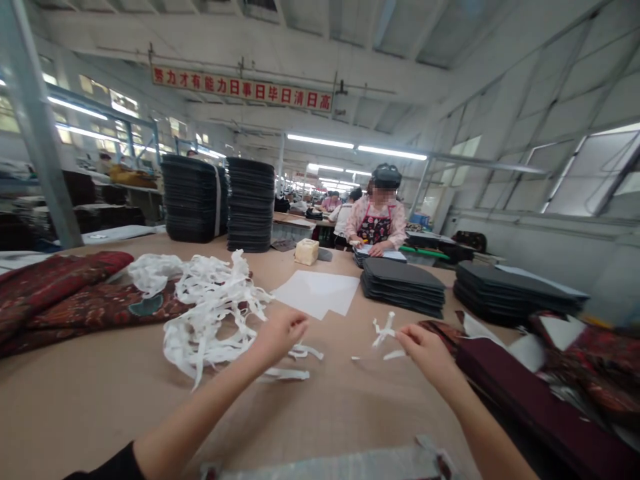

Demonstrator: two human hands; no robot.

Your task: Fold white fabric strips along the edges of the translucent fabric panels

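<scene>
My left hand is over the table with its fingers curled closed. Whatever it may hold is hidden. Beside and behind it, a tangled heap of white fabric strips spreads across the table, and some loose ends pass under my wrist. My right hand pinches a small knotted bunch of white strips at its fingertips. Just below lies a short white scrap, with a smaller scrap to its left. Between and beyond my hands are white paper sheets.
Dark panels stand in tall stacks at the back left and lower stacks at right. Patterned red fabric lies left, maroon fabric right. A yellowish block sits mid-table. A co-worker works across the table.
</scene>
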